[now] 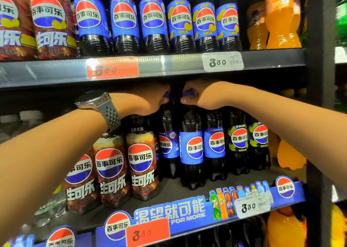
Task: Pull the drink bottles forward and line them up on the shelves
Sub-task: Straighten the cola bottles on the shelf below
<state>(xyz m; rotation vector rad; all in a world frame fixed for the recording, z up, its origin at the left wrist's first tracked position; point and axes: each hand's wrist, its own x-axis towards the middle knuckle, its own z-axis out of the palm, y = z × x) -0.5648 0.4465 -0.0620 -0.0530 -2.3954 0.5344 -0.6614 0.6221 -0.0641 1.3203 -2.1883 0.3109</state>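
Note:
On the middle shelf (187, 192) stand dark cola bottles with blue labels. My left hand (148, 100), with a watch on its wrist, grips the blue cap of one blue-label bottle (167, 145) that stands further back. My right hand (202, 95) grips the cap of the neighbouring blue-label bottle (191, 149), which stands further forward than its row. To the right are another blue-label bottle (216, 143) and two bottles with lime-marked labels (239, 139). Brown-label cola bottles (140, 162) stand to the left, nearer the shelf front.
The upper shelf (159, 66) hangs low over both hands and carries a full row of cola bottles (124, 19) and orange soda (281, 17). A blue promotional strip (197, 214) with price tags edges the middle shelf. A dark upright post (319, 115) bounds the right side.

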